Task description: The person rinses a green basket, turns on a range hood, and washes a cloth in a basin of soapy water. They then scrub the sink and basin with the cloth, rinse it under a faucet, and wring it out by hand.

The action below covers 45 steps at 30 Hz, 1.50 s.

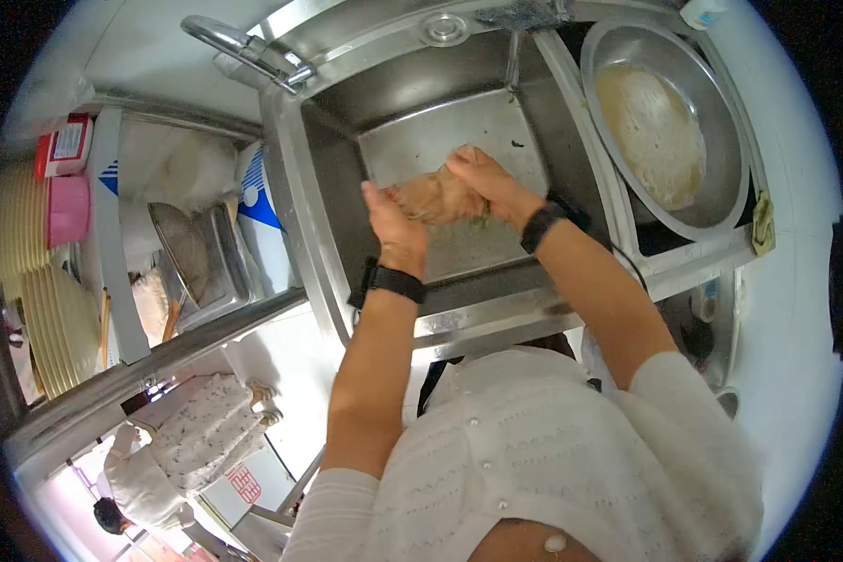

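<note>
Over the basin of the steel sink [571, 187], both my hands have hold of a tan, limp, wet-looking bundle [436, 197] with a reddish patch at its left end. My left hand [398, 232] supports that end, its thumb sticking up at the side and its other fingers mostly hidden beneath. From the right, my right hand [489, 180] grips the bundle's upper part with bent fingers. What the bundle is made of, I cannot tell. Small dark green scraps [517, 144] lie on the basin floor beyond my hands.
A curved tap [244, 49] stands at the sink's far left corner. Right of the basin sits a large metal bowl [735, 159] of cloudy liquid. Stacked cream plates [58, 318] and a pink container [67, 210] fill the left shelf. Another person [155, 473] is at the lower left.
</note>
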Each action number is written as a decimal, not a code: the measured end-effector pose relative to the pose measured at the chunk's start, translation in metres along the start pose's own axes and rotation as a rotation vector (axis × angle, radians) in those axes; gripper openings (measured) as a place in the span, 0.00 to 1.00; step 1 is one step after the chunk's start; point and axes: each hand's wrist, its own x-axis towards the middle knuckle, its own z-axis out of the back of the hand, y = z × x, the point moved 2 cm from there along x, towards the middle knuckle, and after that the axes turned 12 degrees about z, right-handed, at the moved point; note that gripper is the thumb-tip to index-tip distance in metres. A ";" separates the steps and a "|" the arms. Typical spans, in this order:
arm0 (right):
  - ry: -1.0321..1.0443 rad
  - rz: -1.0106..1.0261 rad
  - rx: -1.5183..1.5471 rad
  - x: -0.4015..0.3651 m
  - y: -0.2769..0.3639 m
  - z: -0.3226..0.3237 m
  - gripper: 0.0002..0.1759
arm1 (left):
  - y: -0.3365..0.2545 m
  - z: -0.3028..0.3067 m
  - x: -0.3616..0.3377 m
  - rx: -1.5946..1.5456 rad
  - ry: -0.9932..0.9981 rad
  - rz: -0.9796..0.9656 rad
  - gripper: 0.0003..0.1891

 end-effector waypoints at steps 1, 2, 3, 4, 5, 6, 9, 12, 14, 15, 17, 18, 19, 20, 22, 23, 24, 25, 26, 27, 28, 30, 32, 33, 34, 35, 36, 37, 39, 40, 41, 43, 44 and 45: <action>0.009 -0.004 -0.001 -0.006 0.001 -0.018 0.15 | 0.001 0.000 0.005 -0.006 -0.004 -0.006 0.20; -0.018 0.176 -0.124 -0.011 0.001 -0.042 0.14 | 0.006 0.002 0.012 0.069 -0.027 -0.092 0.21; -0.052 0.350 -0.243 -0.015 0.000 -0.057 0.13 | 0.012 0.006 0.015 0.150 -0.055 -0.171 0.22; -0.057 0.343 -0.237 -0.014 -0.006 -0.059 0.13 | 0.015 -0.010 -0.001 0.260 -0.226 -0.142 0.21; -0.099 0.424 -0.589 -0.008 -0.012 -0.056 0.14 | 0.015 -0.015 -0.006 0.257 -0.225 -0.143 0.21; -0.138 0.494 -0.944 -0.004 -0.020 -0.053 0.15 | 0.016 -0.017 -0.009 0.168 -0.152 -0.094 0.20; 0.153 0.010 -0.725 0.039 -0.086 0.018 0.15 | 0.020 0.013 0.017 0.108 0.115 0.061 0.18; 0.100 -0.147 -0.088 0.001 0.009 -0.021 0.14 | 0.010 0.009 0.012 0.497 -0.058 -0.156 0.17; 0.064 0.221 -0.362 0.001 0.002 -0.052 0.14 | 0.004 0.011 0.014 0.281 0.132 -0.136 0.09; 0.019 0.589 -0.620 0.000 0.002 -0.063 0.14 | 0.003 0.013 0.013 0.286 0.127 -0.126 0.09; -0.089 0.624 -0.818 0.014 -0.006 -0.051 0.15 | -0.001 0.011 0.013 0.304 0.036 -0.094 0.09; -0.050 0.409 -0.829 0.025 -0.023 -0.032 0.16 | 0.000 0.007 0.012 0.319 0.005 -0.081 0.09; -0.015 0.191 -0.829 0.030 -0.043 -0.015 0.16 | 0.000 0.004 0.010 0.339 -0.029 -0.065 0.09; -0.051 0.081 -0.359 0.026 -0.042 -0.010 0.13 | -0.005 -0.002 0.010 0.353 -0.054 -0.077 0.09; -0.077 -0.182 -0.069 0.014 -0.014 -0.008 0.15 | -0.033 -0.016 0.021 0.353 -0.057 -0.152 0.09; -0.027 -0.165 0.043 0.009 0.003 -0.005 0.18 | -0.047 -0.016 0.030 0.324 -0.034 -0.175 0.07; 0.020 -0.156 0.155 0.010 0.013 -0.007 0.22 | -0.060 -0.016 0.038 0.299 -0.011 -0.188 0.07; 0.039 -0.130 0.150 0.017 0.019 -0.010 0.22 | -0.073 -0.019 0.048 0.301 0.004 -0.217 0.07; 0.229 -0.178 0.164 0.023 0.023 -0.018 0.24 | -0.088 -0.024 0.055 0.402 -0.046 -0.323 0.07; 0.418 -0.228 0.173 0.024 0.029 -0.026 0.26 | -0.102 -0.031 0.058 0.500 -0.099 -0.428 0.09; 0.434 -0.208 0.165 0.028 0.036 -0.034 0.26 | -0.115 -0.040 0.058 0.487 -0.093 -0.392 0.16; 0.380 -0.172 0.262 0.035 0.055 -0.051 0.22 | -0.138 -0.064 0.058 0.539 -0.083 -0.438 0.19; 0.312 -0.188 0.175 0.050 0.070 -0.059 0.20 | -0.159 -0.084 0.066 0.573 -0.094 -0.485 0.24; 0.237 -0.220 0.096 0.056 0.075 -0.062 0.17 | -0.168 -0.093 0.071 0.566 -0.090 -0.491 0.24; 0.240 -0.214 0.088 0.060 0.081 -0.066 0.17 | -0.176 -0.099 0.075 0.565 -0.092 -0.481 0.23; 0.210 -0.164 0.065 0.067 0.087 -0.070 0.16 | -0.184 -0.103 0.080 0.564 -0.094 -0.469 0.22; 0.178 -0.113 0.041 0.073 0.091 -0.074 0.14 | -0.194 -0.104 0.083 0.573 -0.058 -0.394 0.18; 0.176 -0.108 0.033 0.080 0.088 -0.076 0.14 | -0.204 -0.101 0.091 0.569 -0.050 -0.395 0.18; 0.171 -0.047 0.068 0.093 0.077 -0.076 0.13 | -0.216 -0.092 0.116 0.608 -0.074 -0.364 0.20; 0.159 -0.046 0.065 0.094 0.074 -0.077 0.13 | -0.216 -0.090 0.118 0.611 -0.065 -0.355 0.20; 0.116 -0.046 0.078 0.091 0.072 -0.078 0.13 | -0.211 -0.087 0.117 0.576 -0.054 -0.358 0.16; 0.066 -0.063 0.086 0.091 0.061 -0.075 0.12 | -0.206 -0.077 0.121 0.532 -0.050 -0.343 0.13; -0.001 -0.046 0.161 0.092 0.053 -0.073 0.12 | -0.205 -0.071 0.123 0.528 -0.009 -0.403 0.12; -0.068 -0.027 0.237 0.092 0.045 -0.072 0.12 | -0.204 -0.066 0.124 0.525 0.030 -0.464 0.12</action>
